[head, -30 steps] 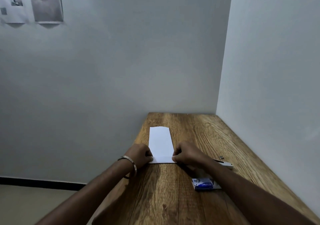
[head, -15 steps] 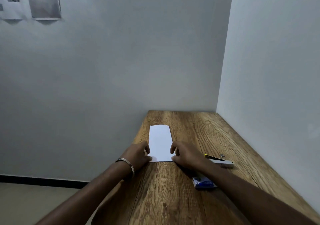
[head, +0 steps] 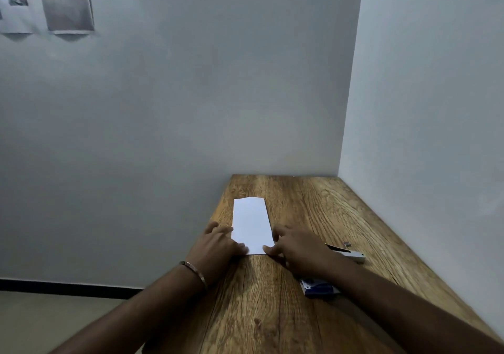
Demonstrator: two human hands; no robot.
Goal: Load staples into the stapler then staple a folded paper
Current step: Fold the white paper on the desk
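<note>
A folded white paper (head: 250,222) lies lengthwise on the wooden table (head: 313,217). My left hand (head: 218,247) rests at the paper's near left corner, thumb on the sheet. My right hand (head: 297,247) rests at the near right corner, its fingers spread along the paper's right edge. A silver stapler (head: 351,254) lies to the right, partly hidden behind my right wrist. A blue staple box (head: 319,289) lies under my right forearm, mostly covered.
A small metal piece (head: 347,243) sits just beyond the stapler. Walls close the table at the back and the right; the table's left edge drops to the floor. Posters (head: 65,1) hang high on the back wall.
Both hands have uncurled from fists at the paper's near edge and now lie flatter, fingers stretched along the paper's sides. The paper has stayed in place.
</note>
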